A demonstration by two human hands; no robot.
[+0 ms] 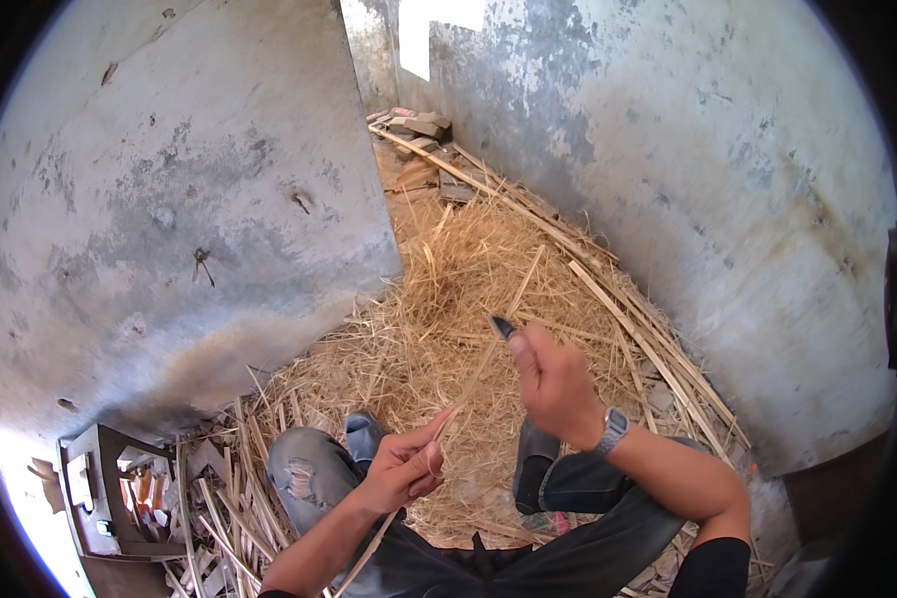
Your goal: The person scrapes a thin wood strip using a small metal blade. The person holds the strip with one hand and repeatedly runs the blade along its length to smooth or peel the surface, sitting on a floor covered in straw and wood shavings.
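My left hand [406, 470] is closed around a thin, pale bamboo strip [373, 546]. The strip slants from beside my left thigh up through the fingers, toward the shavings ahead. Farther forward and to the right, my right hand [556, 384] grips a small knife [503, 326]. Only the knife's dark blade shows beyond the thumb, pointing up and left; the fist hides its handle. The blade is close to the strip's far part, but I cannot tell whether they touch. A grey watch [614, 431] sits on my right wrist.
Pale shavings [448, 259] cover the floor between my legs and beyond. Long split strips [658, 344] lie along the right wall [757, 199]; more strips [239, 478] are heaped at my left. A dark frame-like box [90, 488] stands by the left wall [169, 199]. Bricks [419, 125] lie in the far corner.
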